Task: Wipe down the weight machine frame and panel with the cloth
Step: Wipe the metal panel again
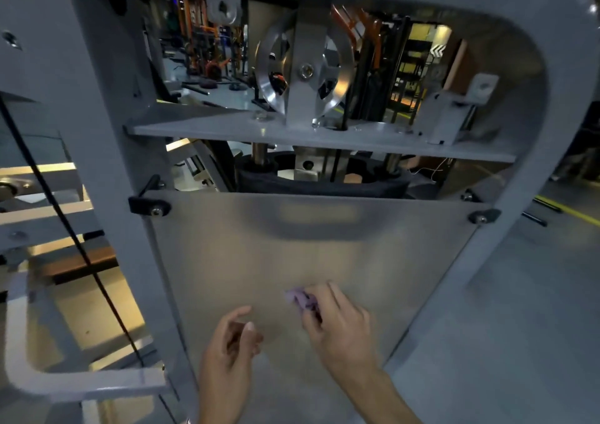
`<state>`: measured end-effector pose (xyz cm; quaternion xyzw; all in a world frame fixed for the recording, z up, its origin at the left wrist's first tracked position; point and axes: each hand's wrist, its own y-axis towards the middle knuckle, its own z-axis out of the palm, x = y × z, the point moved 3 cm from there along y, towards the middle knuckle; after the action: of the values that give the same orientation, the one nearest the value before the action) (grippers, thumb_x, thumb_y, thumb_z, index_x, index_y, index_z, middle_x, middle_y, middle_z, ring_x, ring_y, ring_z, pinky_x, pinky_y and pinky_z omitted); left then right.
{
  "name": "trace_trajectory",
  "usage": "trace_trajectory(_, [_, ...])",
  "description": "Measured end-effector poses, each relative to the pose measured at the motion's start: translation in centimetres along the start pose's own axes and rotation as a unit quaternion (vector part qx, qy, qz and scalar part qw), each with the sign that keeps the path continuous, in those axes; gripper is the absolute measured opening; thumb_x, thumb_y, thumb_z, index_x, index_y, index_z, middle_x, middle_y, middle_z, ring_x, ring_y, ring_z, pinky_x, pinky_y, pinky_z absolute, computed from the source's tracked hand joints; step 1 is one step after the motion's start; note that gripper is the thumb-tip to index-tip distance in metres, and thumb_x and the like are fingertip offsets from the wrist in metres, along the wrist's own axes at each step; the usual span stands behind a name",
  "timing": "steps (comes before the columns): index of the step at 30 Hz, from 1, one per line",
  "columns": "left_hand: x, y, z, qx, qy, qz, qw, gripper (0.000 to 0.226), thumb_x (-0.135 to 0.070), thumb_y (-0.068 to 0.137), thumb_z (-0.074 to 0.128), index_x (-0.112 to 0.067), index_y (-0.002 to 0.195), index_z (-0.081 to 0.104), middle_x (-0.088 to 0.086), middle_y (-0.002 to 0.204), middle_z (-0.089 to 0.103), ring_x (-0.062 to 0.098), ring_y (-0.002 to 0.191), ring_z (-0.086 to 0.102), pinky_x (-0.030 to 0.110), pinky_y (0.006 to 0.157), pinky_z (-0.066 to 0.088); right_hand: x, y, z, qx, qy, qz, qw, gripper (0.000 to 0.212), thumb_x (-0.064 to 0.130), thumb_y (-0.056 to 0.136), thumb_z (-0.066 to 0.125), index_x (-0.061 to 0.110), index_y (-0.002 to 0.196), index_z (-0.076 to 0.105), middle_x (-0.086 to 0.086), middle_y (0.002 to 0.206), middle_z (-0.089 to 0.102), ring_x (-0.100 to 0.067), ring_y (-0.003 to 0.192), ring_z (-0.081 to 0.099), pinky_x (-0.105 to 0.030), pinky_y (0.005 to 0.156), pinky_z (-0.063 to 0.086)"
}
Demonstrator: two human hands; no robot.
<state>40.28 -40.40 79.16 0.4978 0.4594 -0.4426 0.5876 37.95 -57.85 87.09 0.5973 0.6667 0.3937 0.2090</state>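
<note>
Where the right hand [337, 321] grips it, cloth [300, 298] mostly hidden, blurred

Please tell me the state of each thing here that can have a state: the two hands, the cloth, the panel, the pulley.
right hand: presses the cloth against the panel.
cloth: purple, crumpled, partly under the fingers.
left hand: loosely curled, holds nothing.
panel: mounted on the frame, bolted at its upper corners.
pulley: upright in its bracket; turning cannot be told.
</note>
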Motion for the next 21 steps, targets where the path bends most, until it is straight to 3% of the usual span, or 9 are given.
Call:
trace_trajectory(2, [0.4, 0.0, 0.3, 0.008, 0.006, -0.002, 1.0, 0.032, 0.002, 0.099, 0.057, -0.026, 0.111, 0.066, 0.006, 0.075, 0.07, 0.009, 0.062, 0.065, 0.021, 0.064, 0.053, -0.2, -1.6, 1.7, 0.042, -0.024, -0.021, 0.999, 0.012, 0.034, 0.078, 0.068, 0.028, 0.079, 0.058, 0.008, 0.073, 0.059, -0.013, 0.059, 0.061, -0.027, 0.048, 0.04])
trace_trajectory(5, [0.6, -0.1, 0.5, 0.015, 0.02, -0.006, 1.0, 0.033, 0.0, 0.099, 0.057, -0.029, 0.114, 0.066, 0.006, 0.078, 0.069, 0.01, 0.065, 0.066, 0.021, 0.066, 0.054, -0.9, -4.1, 4.2, 0.109, -0.026, -0.038, 0.993, 0.045, 0.032, 0.067, 0.087, 0.03, 0.081, 0.045, 0.007, 0.068, 0.057, -0.014, 0.053, 0.059, -0.028, 0.042, 0.039])
trace_trajectory(6, [0.5, -0.1, 0.5, 0.015, 0.022, -0.008, 1.0, 0.034, -0.002, 0.099, 0.058, -0.032, 0.113, 0.067, 0.004, 0.079, 0.069, 0.011, 0.068, 0.067, 0.022, 0.067, 0.054, -1.1, -4.5, 4.4, 0.117, -0.02, -0.037, 0.992, 0.047, 0.029, 0.064, 0.089, 0.032, 0.082, 0.046, 0.008, 0.068, 0.059, -0.012, 0.052, 0.059, -0.027, 0.042, 0.039])
trace_trajectory(10, [-0.3, -0.4, 0.1, 0.038, 0.058, -0.005, 0.998, 0.039, -0.012, 0.101, 0.058, -0.049, 0.111, 0.064, -0.004, 0.081, 0.066, 0.014, 0.073, 0.067, 0.03, 0.075, 0.055, -2.3, -3.9, 2.3, 0.079, 0.0, -0.006, 0.997, 0.043, 0.022, 0.066, 0.088, 0.035, 0.091, 0.056, 0.012, 0.077, 0.061, -0.008, 0.06, 0.061, -0.024, 0.047, 0.042])
trace_trajectory(15, [-0.5, -0.8, 0.1, 0.023, 0.09, -0.012, 0.996, 0.032, -0.015, 0.103, 0.057, -0.042, 0.119, 0.064, -0.002, 0.085, 0.065, 0.022, 0.082, 0.068, 0.047, 0.083, 0.057, -5.0, -0.8, -2.2, -0.014, 0.02, 0.02, 1.0, 0.018, 0.019, 0.078, 0.065, 0.025, 0.095, 0.068, 0.005, 0.087, 0.067, -0.017, 0.074, 0.066, -0.032, 0.054, 0.053])
trace_trajectory(17, [-0.7, -1.2, 0.4, 0.011, 0.099, -0.01, 0.995, 0.032, -0.013, 0.103, 0.058, -0.038, 0.123, 0.064, -0.004, 0.087, 0.065, 0.018, 0.084, 0.068, 0.046, 0.084, 0.058, -5.3, -1.5, -1.2, 0.012, 0.03, -0.002, 0.999, 0.012, 0.024, 0.08, 0.06, 0.021, 0.086, 0.07, 0.003, 0.081, 0.067, -0.017, 0.07, 0.064, -0.031, 0.051, 0.05])
trace_trajectory(21, [-0.6, -2.8, 0.3, -0.013, 0.139, -0.02, 0.99, 0.037, -0.015, 0.103, 0.059, -0.04, 0.13, 0.06, -0.008, 0.088, 0.068, 0.009, 0.083, 0.069, 0.032, 0.08, 0.06, -6.6, -6.2, 3.2, 0.144, -0.011, -0.092, 0.985, 0.017, 0.031, 0.081, 0.053, 0.024, 0.076, 0.067, 0.005, 0.074, 0.063, -0.02, 0.057, 0.065, -0.025, 0.039, 0.041])
